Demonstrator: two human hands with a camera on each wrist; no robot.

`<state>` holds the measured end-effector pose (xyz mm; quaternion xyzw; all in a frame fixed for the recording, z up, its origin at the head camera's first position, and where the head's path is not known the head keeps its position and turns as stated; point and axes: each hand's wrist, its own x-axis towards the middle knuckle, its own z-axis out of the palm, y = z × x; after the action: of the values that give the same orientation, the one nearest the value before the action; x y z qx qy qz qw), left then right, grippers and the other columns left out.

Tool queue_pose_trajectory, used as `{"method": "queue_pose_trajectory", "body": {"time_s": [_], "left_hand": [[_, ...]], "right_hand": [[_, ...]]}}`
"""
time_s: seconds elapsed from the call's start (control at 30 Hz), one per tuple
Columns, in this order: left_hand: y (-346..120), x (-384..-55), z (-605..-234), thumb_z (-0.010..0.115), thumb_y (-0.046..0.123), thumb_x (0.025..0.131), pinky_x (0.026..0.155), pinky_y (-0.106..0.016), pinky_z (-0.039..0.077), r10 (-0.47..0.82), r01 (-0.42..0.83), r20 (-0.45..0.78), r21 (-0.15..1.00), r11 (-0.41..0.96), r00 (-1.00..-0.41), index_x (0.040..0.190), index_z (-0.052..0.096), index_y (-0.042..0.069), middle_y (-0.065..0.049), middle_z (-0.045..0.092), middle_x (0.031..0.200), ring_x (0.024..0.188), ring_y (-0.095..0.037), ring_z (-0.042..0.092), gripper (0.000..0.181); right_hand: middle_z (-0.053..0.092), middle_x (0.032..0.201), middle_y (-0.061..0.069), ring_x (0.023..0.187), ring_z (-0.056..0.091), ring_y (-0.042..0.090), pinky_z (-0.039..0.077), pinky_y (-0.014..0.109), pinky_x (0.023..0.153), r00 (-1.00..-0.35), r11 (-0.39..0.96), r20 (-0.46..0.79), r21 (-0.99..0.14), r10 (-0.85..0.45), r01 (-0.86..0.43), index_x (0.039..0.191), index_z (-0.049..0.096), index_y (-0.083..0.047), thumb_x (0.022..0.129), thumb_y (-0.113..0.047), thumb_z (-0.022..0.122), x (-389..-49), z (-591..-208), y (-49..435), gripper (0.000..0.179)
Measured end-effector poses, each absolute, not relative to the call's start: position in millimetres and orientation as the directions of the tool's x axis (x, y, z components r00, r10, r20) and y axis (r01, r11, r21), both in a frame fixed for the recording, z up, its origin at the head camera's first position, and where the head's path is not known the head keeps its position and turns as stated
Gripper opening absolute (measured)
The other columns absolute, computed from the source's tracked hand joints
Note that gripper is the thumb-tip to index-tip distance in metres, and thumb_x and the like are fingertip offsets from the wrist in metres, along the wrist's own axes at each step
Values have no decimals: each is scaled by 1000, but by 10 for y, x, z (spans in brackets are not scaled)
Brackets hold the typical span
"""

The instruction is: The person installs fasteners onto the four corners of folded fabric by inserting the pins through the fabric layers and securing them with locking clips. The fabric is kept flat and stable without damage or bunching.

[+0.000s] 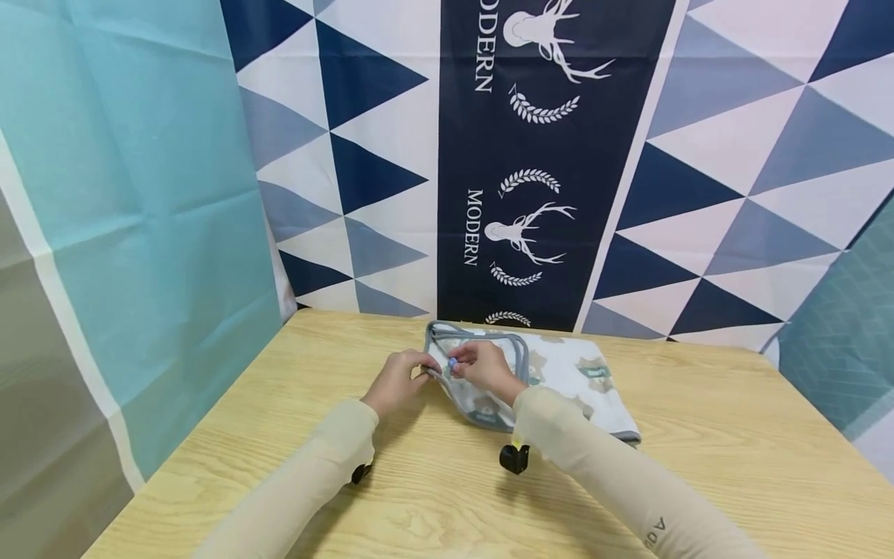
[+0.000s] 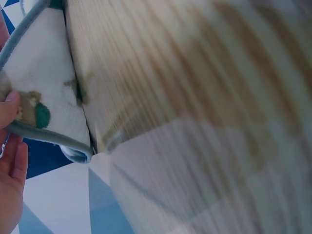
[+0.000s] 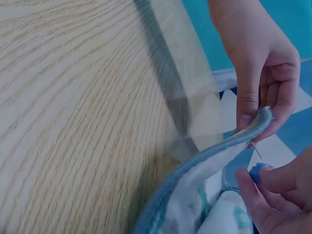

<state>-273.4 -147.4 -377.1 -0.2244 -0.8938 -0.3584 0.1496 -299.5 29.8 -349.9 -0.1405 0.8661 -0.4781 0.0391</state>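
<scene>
A white blanket (image 1: 594, 380) with a grey-blue border and brown and green printed figures lies folded on the table. My left hand (image 1: 400, 380) pinches the bordered edge at its left side and holds it raised. Between thumb and fingers of my right hand (image 1: 486, 368) is a small pin (image 3: 257, 171) with a blue head; its thin metal shaft points up toward the pinched border. In the right wrist view, the shaft's tip is close below the left fingertips. The left wrist view catches the blanket (image 2: 53, 83) and part of the left hand (image 2: 12, 190) at its left side.
The wooden table (image 1: 265, 435) extends to both sides of the blanket and in front of it. Behind stands a wall hung with patterned cloth (image 1: 377, 178), and a teal sheet (image 1: 154, 202) hangs along the left edge.
</scene>
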Motion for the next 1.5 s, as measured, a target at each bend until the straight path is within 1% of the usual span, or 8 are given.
{"method": "queue_pose_trajectory", "body": {"time_s": [0.13,0.33,0.57,0.77,1.0,1.17,1.3,1.5], "left_hand": [[-1470,-2746,-3740,69,-1,84,87,-42,54,295,515,436,570,641,-850,91,74,6,-9,74,96,95,-24,67,11],[-1459,-2750,-3707,69,1,84,85,-42,55,305,520,436,555,649,-847,90,74,5,-9,74,93,92,-22,67,9],[-1454,-2738,-3699,69,0,83,86,-44,55,318,524,427,566,636,-846,90,74,5,-9,74,93,92,-23,67,9],[-1460,-2742,-3718,69,0,83,86,-40,55,326,533,433,550,643,-840,89,74,7,-7,75,93,92,-21,67,10],[-1465,-2749,-3714,70,1,83,86,-40,55,327,537,437,551,639,-838,89,74,7,-7,75,92,92,-21,68,9],[-1462,-2740,-3717,70,-1,83,87,-41,55,324,528,426,563,635,-845,88,74,6,-7,75,92,92,-21,67,10],[-1444,-2731,-3727,70,0,83,87,-39,55,323,520,417,563,642,-850,87,74,7,-6,75,92,91,-20,66,9],[-1438,-2725,-3747,69,-1,84,87,-38,54,326,511,401,562,651,-856,88,74,7,-6,75,92,91,-19,66,10]], "right_hand": [[72,96,23,76,71,15,60,37,79,-955,474,68,-857,-288,-204,107,67,8,84,9,61,-3006,-3492,287,24],[72,94,23,76,70,15,60,38,80,-951,466,74,-859,-300,-213,106,68,7,84,10,60,-3006,-3487,283,23],[73,93,21,73,69,13,60,36,79,-959,468,60,-864,-277,-189,105,69,5,83,11,61,-3004,-3501,267,24],[73,93,19,73,68,10,60,28,74,-965,484,48,-858,-259,-172,105,70,3,83,10,61,-3015,-3508,259,25],[73,93,20,73,68,10,60,33,77,-961,480,68,-856,-267,-194,105,69,4,82,11,61,-3021,-3520,265,25],[73,92,19,72,68,10,60,27,72,-960,495,70,-845,-272,-202,104,70,3,83,10,60,-3022,-3532,266,24],[73,90,18,72,69,11,58,22,68,-959,505,75,-837,-275,-210,104,70,2,84,9,60,-3020,-3550,266,24],[73,89,15,74,69,14,58,22,67,-953,535,97,-810,-286,-242,103,71,1,84,7,61,-3019,-3575,271,22]]}}
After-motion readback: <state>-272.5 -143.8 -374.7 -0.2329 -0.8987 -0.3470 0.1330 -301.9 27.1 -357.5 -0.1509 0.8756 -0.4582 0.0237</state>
